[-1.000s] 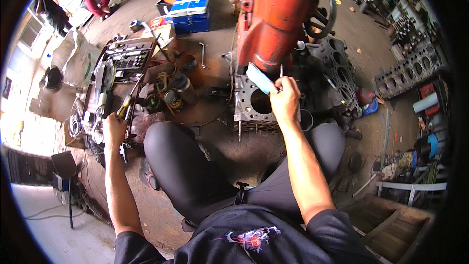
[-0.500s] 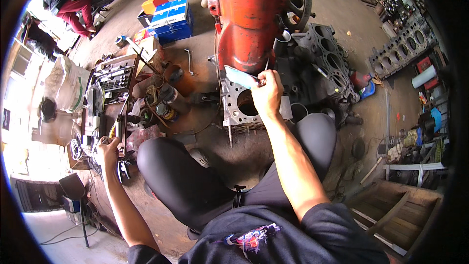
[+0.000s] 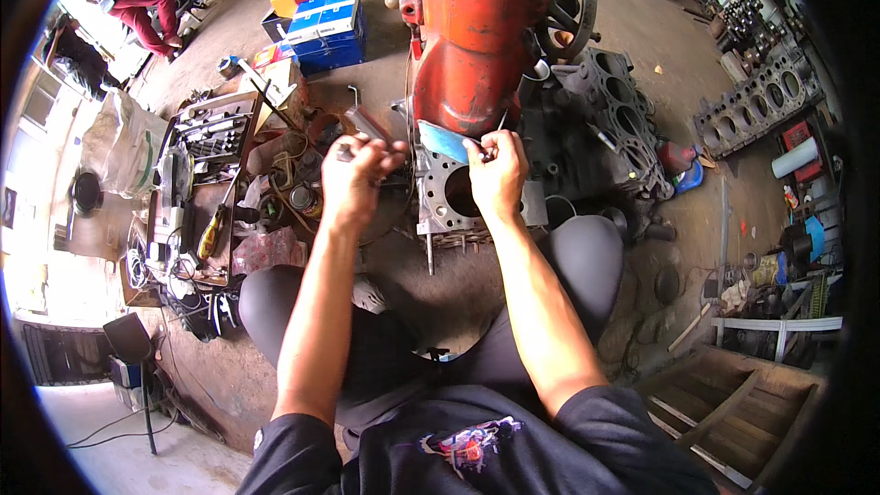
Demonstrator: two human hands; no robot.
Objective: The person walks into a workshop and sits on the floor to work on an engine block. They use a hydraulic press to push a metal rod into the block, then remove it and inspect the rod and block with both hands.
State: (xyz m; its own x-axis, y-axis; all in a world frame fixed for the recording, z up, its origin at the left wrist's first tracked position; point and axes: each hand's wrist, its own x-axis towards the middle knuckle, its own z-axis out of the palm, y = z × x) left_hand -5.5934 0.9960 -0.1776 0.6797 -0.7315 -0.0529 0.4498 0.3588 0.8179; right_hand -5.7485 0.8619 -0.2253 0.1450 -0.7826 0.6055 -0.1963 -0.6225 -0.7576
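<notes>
My right hand [image 3: 498,174] is closed, pinching a flat light-blue piece [image 3: 444,140] like a stiff sheet; a small dark bit shows at its fingertips. It is over a grey engine block [image 3: 437,202] with a large round bore, between my knees. My left hand [image 3: 356,181] is raised just left of the block, fingers curled and slightly blurred. A dark round end shows by its thumb side and a blurred brownish flat shape lies just beyond it; what it grips I cannot make out. Behind the block stands a big red machine column [image 3: 472,46].
To the left is a tool tray [image 3: 211,206] with sockets and a yellow-handled screwdriver [image 3: 212,232]. Blue boxes [image 3: 325,32] stand beyond. More engine blocks [image 3: 623,115] lie at right, near a wooden crate [image 3: 742,412]. Other people [image 3: 147,5] are at far left.
My left hand has come from the tool tray rightward and up, close to the right hand. The right hand still holds the light-blue piece over the block, barely shifted.
</notes>
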